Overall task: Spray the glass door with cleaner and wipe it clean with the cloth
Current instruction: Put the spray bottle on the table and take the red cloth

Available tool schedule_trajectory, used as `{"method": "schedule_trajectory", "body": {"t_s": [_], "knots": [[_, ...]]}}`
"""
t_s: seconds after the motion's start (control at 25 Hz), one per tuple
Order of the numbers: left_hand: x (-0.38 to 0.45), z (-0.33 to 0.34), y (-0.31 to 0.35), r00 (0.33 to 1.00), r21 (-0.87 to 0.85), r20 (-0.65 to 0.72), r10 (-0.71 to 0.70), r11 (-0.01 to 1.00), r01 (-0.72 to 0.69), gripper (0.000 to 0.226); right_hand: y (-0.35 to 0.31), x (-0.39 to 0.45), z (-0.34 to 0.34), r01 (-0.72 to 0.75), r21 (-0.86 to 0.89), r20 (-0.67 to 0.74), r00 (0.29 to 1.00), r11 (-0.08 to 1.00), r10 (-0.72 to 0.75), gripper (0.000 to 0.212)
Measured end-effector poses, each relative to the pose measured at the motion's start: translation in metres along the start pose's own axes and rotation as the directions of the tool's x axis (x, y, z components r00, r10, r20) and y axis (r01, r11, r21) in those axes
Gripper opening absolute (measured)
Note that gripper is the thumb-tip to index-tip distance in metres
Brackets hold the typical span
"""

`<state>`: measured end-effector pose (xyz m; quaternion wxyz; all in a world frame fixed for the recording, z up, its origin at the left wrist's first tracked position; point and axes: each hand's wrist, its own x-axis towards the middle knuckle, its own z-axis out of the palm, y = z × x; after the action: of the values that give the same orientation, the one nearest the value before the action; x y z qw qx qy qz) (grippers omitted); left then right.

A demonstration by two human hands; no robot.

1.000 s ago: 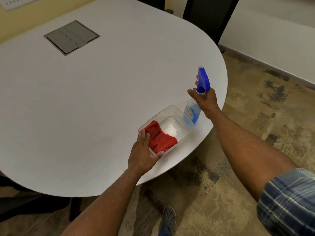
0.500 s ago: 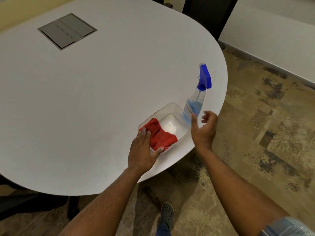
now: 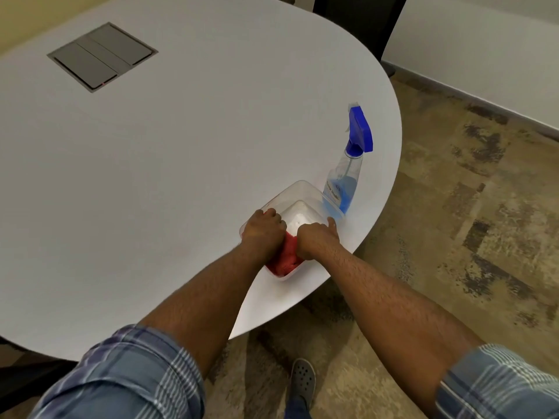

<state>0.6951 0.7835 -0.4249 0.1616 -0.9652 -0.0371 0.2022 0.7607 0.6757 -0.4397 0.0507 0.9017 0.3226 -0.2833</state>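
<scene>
A clear plastic tub (image 3: 302, 189) sits near the right edge of the white table (image 3: 181, 161). Inside it lies a red cloth (image 3: 287, 255), mostly covered by my hands. My left hand (image 3: 262, 231) is curled down into the tub on the cloth's far end. My right hand (image 3: 316, 237) is closed over the cloth's right side, thumb along the tub's rim. The spray bottle (image 3: 348, 176), clear with blue liquid and a blue trigger head, stands upright just behind the tub, free of both hands. No glass door is in view.
A grey cable hatch (image 3: 102, 55) is set into the table at the far left. A dark chair back (image 3: 357, 22) stands beyond the table. Patterned carpet (image 3: 469, 237) lies to the right, a white wall (image 3: 484, 49) beyond it. My shoe (image 3: 302, 382) shows below.
My right hand let go of the spray bottle, which now stands on the table, and came down onto the cloth. My left hand moved from the tub's edge into the tub.
</scene>
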Motion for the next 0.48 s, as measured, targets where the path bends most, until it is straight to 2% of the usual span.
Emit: {"method": "schedule_trajectory", "body": {"t_s": [0.08,0.16,0.28,0.32,0.4,0.48], "knots": [[0.005,0.001,0.000,1.000,0.040,-0.004,0.000,0.999,0.000,0.032,0.002,0.004,0.002,-0.021,0.028,0.003,1.000,0.999,0.021,0.023],[0.008,0.001,0.001,1.000,0.045,-0.006,0.000,0.999,0.000,0.030,0.004,0.007,0.001,-0.052,0.019,0.064,0.997,0.998,0.050,0.031],[0.010,0.000,0.003,1.000,0.003,-0.021,0.004,1.000,-0.004,0.031,0.004,0.008,0.000,-0.070,-0.006,0.112,0.991,0.998,0.070,0.023],[0.010,-0.001,0.002,0.999,-0.025,-0.033,0.003,1.000,-0.004,0.031,0.003,0.007,-0.001,-0.075,-0.002,0.113,0.991,0.997,0.075,0.028],[0.008,-0.004,-0.001,0.998,-0.121,-0.063,-0.002,0.993,-0.006,0.029,0.003,0.001,-0.006,-0.051,0.050,0.067,0.997,0.997,0.048,0.030],[0.002,-0.009,-0.006,0.993,-0.278,-0.109,-0.053,0.960,0.021,0.029,0.005,-0.009,-0.014,0.019,0.144,-0.043,0.999,0.989,-0.013,0.026]]}}
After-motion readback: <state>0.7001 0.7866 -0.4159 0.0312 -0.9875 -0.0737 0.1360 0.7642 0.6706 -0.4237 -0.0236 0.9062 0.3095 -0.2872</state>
